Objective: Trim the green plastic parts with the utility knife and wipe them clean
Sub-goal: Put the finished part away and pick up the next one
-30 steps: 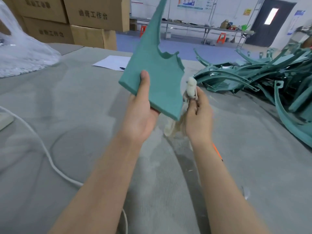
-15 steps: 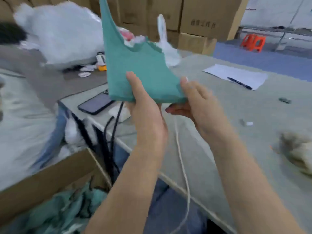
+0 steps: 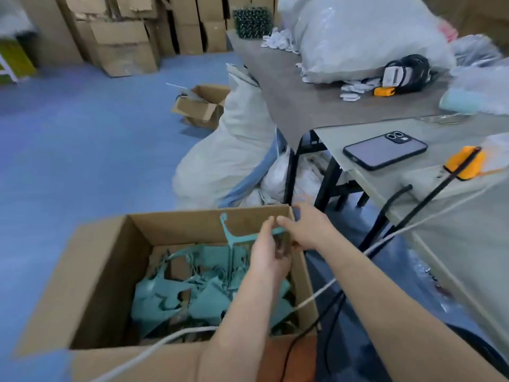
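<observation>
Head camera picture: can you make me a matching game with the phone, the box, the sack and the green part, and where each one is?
Things:
1. phone
2. box
3. sack
4. green part

Places:
A. held by the left hand and the right hand
B. lying flat on the table
C. white, slumped on the floor beside the table
D. open, with a heap of green pieces inside

Pairs: 1-B, 2-D, 3-C, 4-A
</observation>
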`<state>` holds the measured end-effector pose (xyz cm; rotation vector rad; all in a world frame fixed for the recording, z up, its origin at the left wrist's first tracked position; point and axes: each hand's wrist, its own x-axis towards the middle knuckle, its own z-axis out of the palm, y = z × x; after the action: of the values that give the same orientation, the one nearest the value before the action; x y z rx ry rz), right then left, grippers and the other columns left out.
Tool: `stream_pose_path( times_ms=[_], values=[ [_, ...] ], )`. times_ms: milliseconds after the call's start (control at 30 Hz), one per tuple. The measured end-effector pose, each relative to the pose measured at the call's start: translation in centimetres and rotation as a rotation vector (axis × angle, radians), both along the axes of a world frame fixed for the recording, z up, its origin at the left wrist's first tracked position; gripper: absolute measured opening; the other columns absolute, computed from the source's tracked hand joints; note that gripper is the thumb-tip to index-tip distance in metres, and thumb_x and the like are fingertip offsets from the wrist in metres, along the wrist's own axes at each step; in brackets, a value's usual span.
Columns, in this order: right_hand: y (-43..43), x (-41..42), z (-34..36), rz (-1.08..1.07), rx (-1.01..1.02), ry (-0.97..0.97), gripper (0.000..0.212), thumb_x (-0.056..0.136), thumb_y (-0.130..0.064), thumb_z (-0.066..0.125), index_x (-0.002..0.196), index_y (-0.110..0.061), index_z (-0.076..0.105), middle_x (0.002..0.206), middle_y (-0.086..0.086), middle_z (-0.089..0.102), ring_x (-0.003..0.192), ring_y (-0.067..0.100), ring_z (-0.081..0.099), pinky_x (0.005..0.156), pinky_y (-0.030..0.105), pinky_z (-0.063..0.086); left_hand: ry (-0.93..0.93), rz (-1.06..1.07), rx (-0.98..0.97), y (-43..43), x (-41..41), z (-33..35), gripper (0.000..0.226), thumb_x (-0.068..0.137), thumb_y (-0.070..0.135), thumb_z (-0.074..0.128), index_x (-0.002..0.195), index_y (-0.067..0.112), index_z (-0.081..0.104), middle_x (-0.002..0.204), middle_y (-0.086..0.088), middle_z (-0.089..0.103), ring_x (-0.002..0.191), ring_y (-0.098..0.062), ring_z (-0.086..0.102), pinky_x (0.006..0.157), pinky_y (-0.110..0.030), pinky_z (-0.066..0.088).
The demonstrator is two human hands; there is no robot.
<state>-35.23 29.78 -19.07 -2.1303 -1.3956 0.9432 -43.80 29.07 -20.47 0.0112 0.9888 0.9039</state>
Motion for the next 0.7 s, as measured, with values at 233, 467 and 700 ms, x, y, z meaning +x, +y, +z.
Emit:
stream_pose_path(
  times_ms=[233,467,700],
  values=[
    [-1.4,0.7,-3.1,0.146,-0.156,-0.030,0.039,0.099,-0.036,0.050,0.126,-0.009,0.056,0.076,-0.008,0.062,0.056,0.006,0.059,0.044,0.019,0.047,0.016,-0.081,-0.049,-0.4,2.0,-4.0,0.036,0.101,0.030,0.034,0.077,0.008,0.051,0.067,-0.011,0.054,0.061,-0.021,0.052,0.042,-0.020,0.044],
    [-5.7,5.2,4.3,-0.146,0.405,0.094,0.025,0.096,-0.031,0.056,0.116,-0.019,0.064,0.102,-0.009,0.063,0.093,0.001,0.058,0.085,0.022,0.046,0.196,-0.094,0.486,-2.6,8.1,5.0,0.025,0.100,0.024,0.040,0.089,0.015,0.061,0.085,-0.003,0.061,0.082,-0.020,0.061,0.071,-0.031,0.050],
    [-19.1,13.8,14.1,-0.684,0.937,0.103,0.007,0.091,-0.027,0.064,0.096,-0.024,0.068,0.091,-0.015,0.069,0.085,-0.004,0.063,0.076,0.013,0.048,-0.149,-0.394,0.794,-14.1,20.4,15.8,0.021,0.096,0.028,0.050,0.107,0.018,0.064,0.104,0.010,0.068,0.094,-0.004,0.062,0.079,-0.021,0.053]
  ],
)
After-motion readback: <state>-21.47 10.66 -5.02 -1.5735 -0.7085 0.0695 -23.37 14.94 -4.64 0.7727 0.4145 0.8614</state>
